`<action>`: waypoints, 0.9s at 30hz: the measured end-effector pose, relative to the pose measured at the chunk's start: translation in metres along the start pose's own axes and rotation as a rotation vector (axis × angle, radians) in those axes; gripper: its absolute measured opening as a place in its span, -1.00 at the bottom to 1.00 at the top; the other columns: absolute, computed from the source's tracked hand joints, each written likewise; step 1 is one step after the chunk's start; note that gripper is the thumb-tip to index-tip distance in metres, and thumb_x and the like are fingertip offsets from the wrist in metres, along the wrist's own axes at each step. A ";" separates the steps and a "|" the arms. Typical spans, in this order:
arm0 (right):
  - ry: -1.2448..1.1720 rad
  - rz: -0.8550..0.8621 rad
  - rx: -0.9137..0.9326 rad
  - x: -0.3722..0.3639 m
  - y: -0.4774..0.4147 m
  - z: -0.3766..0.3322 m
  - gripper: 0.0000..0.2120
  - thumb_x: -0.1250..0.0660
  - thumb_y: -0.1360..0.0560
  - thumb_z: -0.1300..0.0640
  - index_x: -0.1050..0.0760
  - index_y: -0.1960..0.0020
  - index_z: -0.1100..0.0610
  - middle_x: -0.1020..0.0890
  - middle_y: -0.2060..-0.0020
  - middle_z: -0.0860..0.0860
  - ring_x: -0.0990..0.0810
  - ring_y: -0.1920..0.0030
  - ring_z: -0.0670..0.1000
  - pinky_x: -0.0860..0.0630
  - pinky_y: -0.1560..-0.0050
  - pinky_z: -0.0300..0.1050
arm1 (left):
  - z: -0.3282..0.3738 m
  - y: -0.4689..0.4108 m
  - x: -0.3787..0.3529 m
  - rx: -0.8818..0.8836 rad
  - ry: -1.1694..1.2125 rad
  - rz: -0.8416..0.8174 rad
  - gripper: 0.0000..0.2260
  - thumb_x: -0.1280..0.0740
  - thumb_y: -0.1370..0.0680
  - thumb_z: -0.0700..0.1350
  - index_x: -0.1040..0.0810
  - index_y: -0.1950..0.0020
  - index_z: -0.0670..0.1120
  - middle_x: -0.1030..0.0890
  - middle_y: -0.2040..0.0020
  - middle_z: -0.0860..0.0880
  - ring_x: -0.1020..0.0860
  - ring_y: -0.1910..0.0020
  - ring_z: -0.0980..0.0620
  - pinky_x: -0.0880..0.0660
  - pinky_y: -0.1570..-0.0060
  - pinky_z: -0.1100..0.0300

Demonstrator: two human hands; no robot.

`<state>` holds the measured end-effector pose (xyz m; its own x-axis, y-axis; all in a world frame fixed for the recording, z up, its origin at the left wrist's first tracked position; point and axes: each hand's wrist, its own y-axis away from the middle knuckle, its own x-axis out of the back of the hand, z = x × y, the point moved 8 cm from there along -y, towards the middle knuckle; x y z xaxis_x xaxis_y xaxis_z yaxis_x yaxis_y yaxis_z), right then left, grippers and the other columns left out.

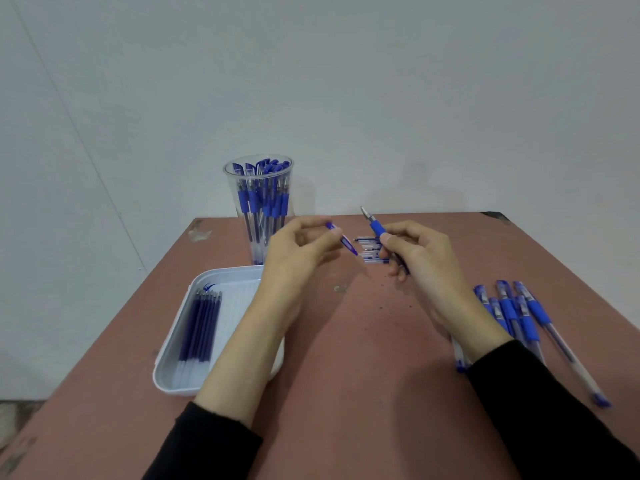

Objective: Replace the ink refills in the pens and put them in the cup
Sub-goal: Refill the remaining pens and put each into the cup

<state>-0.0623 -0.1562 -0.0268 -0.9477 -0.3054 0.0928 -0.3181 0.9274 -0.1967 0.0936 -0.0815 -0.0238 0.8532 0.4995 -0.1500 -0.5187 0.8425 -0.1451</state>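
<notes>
- Blue cap [349, 245] was pinched in the left hand [301, 247], thumb and fingertips curled round it, and held up off the table [346, 358].
- Right hand [419, 258] had a snug grip on an uncapped pen [375, 228]. Its metal tip pointed up and away, its blue rubber grip stuck out above the thumb, and the barrel ran down through the curled fingers.
- Cap and pen were near each other but not touching, with a clear gap between them.
- Clear plastic cup [258, 209] stood at the far left of the table, just past the tray's far edge, and was stuffed with blue pens, clips up at the rim.
- White tray [173, 375] sat on the near left, partly under the left forearm. A neat row of dark blue refills [201, 327] lay side by side along its left side, tips pointing away.
- Small heap of thin tubes [369, 249] lay on the table behind the hands, half hidden. Couldn't tell much more about them.
- A bunch of capped pens [519, 317] lay on the right, some tucked under the right forearm.
- Black sleeves [554, 410] were on both arms.
</notes>
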 end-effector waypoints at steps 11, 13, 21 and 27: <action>0.216 -0.043 0.181 -0.011 0.006 -0.011 -0.83 -0.38 -0.45 0.23 -0.63 0.15 -0.04 -0.58 0.38 0.12 -0.40 0.37 0.00 -0.38 0.30 -0.18 | -0.002 -0.005 0.010 0.059 0.459 0.057 -0.82 -0.26 -0.54 -0.39 -0.52 -0.10 -0.21 -0.61 0.08 -0.14 -0.61 0.04 -0.03 -0.58 -0.01 0.24; 0.252 -0.039 0.189 -0.011 0.006 -0.011 -0.84 -0.39 -0.45 0.22 -0.63 0.15 -0.04 -0.59 0.36 0.13 -0.41 0.38 -0.03 -0.36 0.33 -0.24 | 0.001 -0.004 0.007 0.032 0.423 0.035 -0.81 -0.27 -0.54 -0.38 -0.52 -0.12 -0.21 -0.65 0.15 -0.10 -0.64 0.10 0.02 -0.58 0.01 0.26; 0.401 0.027 0.294 -0.009 0.007 -0.015 -0.87 -0.42 -0.45 0.19 -0.68 0.03 0.03 -0.62 0.37 -0.06 -0.50 0.33 -0.10 -0.35 0.30 -0.41 | 0.003 0.003 -0.002 -0.033 0.202 0.002 -0.81 -0.34 -0.50 -0.37 -0.56 -0.09 -0.22 -0.65 0.12 -0.13 -0.66 0.17 0.07 -0.59 0.02 0.23; 0.406 0.013 0.312 -0.010 0.007 -0.015 -0.85 -0.38 -0.49 0.20 -0.67 0.00 0.06 -0.67 0.27 -0.04 -0.53 0.27 -0.07 -0.33 0.28 -0.39 | 0.001 0.003 -0.005 -0.051 0.219 0.031 -0.85 -0.33 -0.49 -0.41 -0.57 0.00 -0.23 -0.66 0.22 -0.09 -0.66 0.18 0.04 -0.59 0.06 0.25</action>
<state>-0.0544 -0.1429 -0.0145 -0.8848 -0.1278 0.4481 -0.3574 0.8031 -0.4767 0.0885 -0.0813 -0.0221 0.8074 0.4649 -0.3633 -0.5517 0.8131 -0.1857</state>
